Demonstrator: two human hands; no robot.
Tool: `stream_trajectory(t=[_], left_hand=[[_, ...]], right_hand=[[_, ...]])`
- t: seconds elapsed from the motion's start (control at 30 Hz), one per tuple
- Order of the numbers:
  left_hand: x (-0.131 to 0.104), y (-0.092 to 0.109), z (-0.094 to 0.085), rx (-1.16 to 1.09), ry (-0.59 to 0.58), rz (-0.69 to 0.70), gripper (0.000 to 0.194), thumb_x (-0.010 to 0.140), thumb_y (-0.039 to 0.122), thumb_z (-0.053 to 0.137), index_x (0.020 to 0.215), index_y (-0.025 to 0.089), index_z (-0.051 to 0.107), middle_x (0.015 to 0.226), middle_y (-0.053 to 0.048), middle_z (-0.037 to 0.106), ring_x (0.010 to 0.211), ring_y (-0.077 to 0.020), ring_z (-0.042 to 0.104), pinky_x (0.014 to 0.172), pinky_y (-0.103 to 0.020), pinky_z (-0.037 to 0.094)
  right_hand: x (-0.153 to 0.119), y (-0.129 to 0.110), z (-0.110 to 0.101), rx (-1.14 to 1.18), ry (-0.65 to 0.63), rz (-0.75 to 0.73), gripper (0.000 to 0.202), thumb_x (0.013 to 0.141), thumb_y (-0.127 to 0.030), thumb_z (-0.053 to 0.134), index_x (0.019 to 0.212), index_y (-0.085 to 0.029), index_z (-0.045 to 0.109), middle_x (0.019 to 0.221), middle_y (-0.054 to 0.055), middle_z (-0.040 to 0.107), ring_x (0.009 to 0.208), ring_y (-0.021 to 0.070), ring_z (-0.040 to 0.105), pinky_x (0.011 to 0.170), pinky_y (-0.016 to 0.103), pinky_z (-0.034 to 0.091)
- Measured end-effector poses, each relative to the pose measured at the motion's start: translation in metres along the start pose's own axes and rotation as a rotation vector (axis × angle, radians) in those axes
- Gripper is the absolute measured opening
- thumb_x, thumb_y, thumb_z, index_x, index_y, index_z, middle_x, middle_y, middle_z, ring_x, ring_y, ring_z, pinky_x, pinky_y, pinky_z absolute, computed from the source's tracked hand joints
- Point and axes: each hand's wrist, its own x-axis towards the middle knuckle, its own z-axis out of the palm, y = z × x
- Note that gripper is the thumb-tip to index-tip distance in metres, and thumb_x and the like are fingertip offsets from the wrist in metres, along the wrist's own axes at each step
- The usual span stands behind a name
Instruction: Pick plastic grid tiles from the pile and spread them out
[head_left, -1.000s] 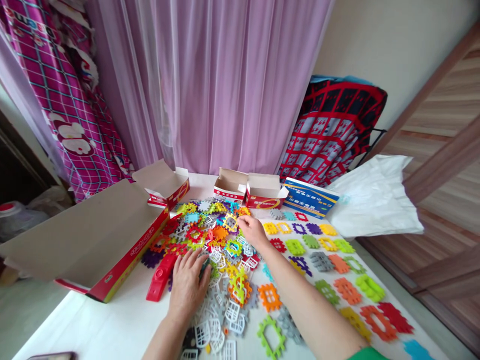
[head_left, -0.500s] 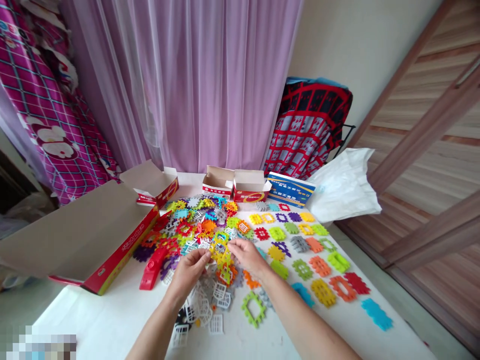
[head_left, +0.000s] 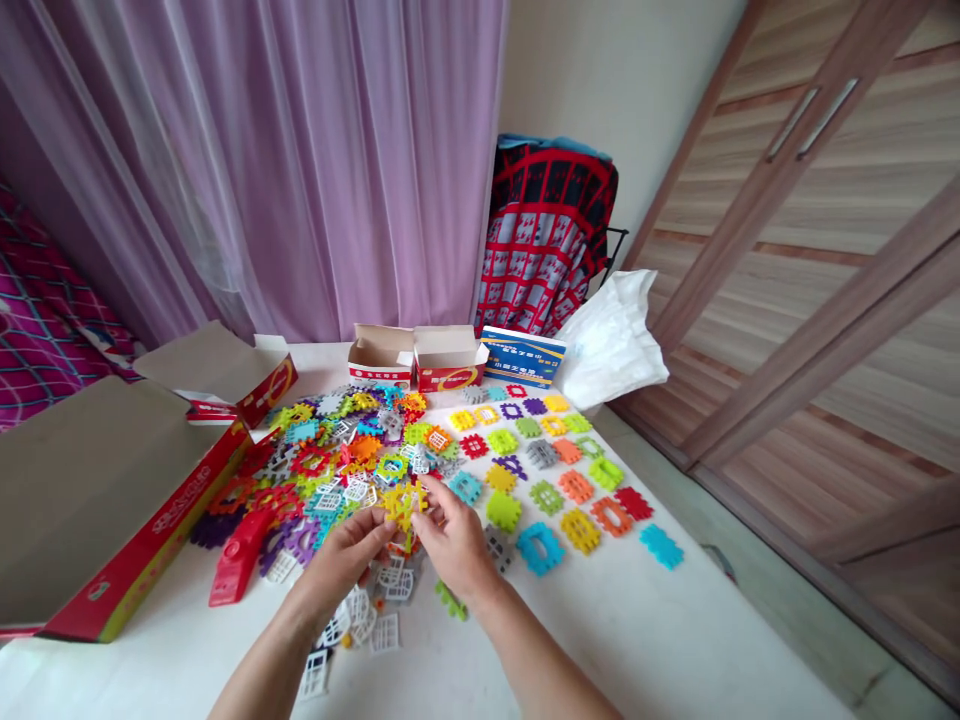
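Observation:
Both hands hold a yellow interlocking block [head_left: 403,500] above the pile. My left hand [head_left: 358,545] pinches its left edge between thumb and fingers. On the other side, my right hand [head_left: 452,538] is closed on the right edge, its fingertips hiding part of it. Whether the yellow block is one piece or two joined pieces cannot be made out. Behind and left of it spreads a heap of mixed coloured blocks [head_left: 307,460]. White lattice window pieces [head_left: 385,632] lie below the left hand. Partly covered by the right hand is a green block [head_left: 451,600].
Rows of joined blocks, among them a blue frame [head_left: 540,548], cover the table's right side. A large open red box [head_left: 169,525], a smaller red box [head_left: 262,392] and a red plastic piece [head_left: 241,557] lie left. Small boxes [head_left: 450,375], a blue box [head_left: 523,358] and a white bag [head_left: 619,340] stand at the back.
The view has swung right, so the table's contents appear further left. My hands have drawn closer together around the yellow block, and the right hand now covers more of the green block.

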Motion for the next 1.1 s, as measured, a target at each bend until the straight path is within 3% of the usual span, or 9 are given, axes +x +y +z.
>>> stream_trajectory(t=[0.13,0.27,0.4,0.6,0.87,1.0,1.1], left_hand=[[-0.007,0.003,0.009,0.107,-0.015,-0.005,0.058,0.058,0.072,0.07,0.084,0.021,0.062,0.068,0.003,0.061,0.057,-0.0109,0.056,0.043,-0.019,0.033],[-0.012,0.005,0.018,0.143,0.04,0.021,0.061,0.055,0.075,0.07,0.08,0.02,0.063,0.059,0.005,0.055,0.051,-0.0096,0.051,0.04,-0.018,0.031],[-0.016,0.008,0.033,0.144,0.076,0.018,0.062,0.052,0.076,0.071,0.075,0.018,0.063,0.054,0.004,0.055,0.047,-0.0092,0.048,0.039,-0.018,0.031],[-0.024,0.014,0.069,0.088,0.101,0.069,0.057,0.054,0.071,0.072,0.071,0.018,0.062,0.057,0.002,0.057,0.048,-0.0091,0.051,0.039,-0.018,0.027],[-0.018,0.009,0.109,0.088,0.061,0.077,0.054,0.055,0.069,0.071,0.07,0.018,0.06,0.056,0.003,0.056,0.048,-0.0099,0.054,0.039,-0.018,0.028],[-0.013,0.004,0.122,0.127,0.037,0.079,0.058,0.058,0.071,0.067,0.077,0.017,0.065,0.07,-0.002,0.067,0.051,-0.0114,0.059,0.039,-0.019,0.031],[-0.012,0.003,0.121,0.166,0.036,0.097,0.061,0.061,0.071,0.065,0.09,0.017,0.07,0.085,-0.007,0.073,0.059,-0.0156,0.065,0.039,-0.021,0.036]], right_hand=[[-0.004,-0.008,-0.014,-0.018,-0.015,-0.02,0.042,0.084,-0.024,0.053,0.123,-0.026,0.066,0.119,0.004,0.071,0.098,0.0191,0.068,0.089,0.032,0.054],[-0.017,-0.009,-0.028,-0.059,-0.041,-0.032,0.041,0.083,-0.02,0.053,0.12,-0.028,0.068,0.112,0.001,0.074,0.093,0.0173,0.069,0.083,0.029,0.055],[-0.036,-0.004,-0.04,-0.178,0.091,-0.065,0.04,0.08,-0.024,0.061,0.12,-0.022,0.065,0.105,0.005,0.072,0.081,0.0165,0.067,0.079,0.03,0.055],[-0.067,0.002,-0.063,-0.435,0.206,-0.138,0.051,0.069,-0.027,0.076,0.117,-0.017,0.063,0.11,0.01,0.068,0.094,0.0234,0.065,0.086,0.036,0.054],[-0.087,0.024,-0.088,-0.563,0.358,-0.213,0.045,0.077,-0.031,0.069,0.118,-0.015,0.061,0.105,0.012,0.069,0.091,0.0232,0.066,0.082,0.035,0.054],[-0.09,0.032,-0.095,-0.601,0.41,-0.229,0.041,0.08,-0.036,0.066,0.115,-0.016,0.062,0.105,0.013,0.069,0.091,0.0232,0.066,0.079,0.034,0.054],[-0.09,0.043,-0.109,-0.644,0.462,-0.24,0.038,0.083,-0.04,0.063,0.113,-0.017,0.064,0.105,0.012,0.069,0.094,0.023,0.065,0.081,0.033,0.054]])
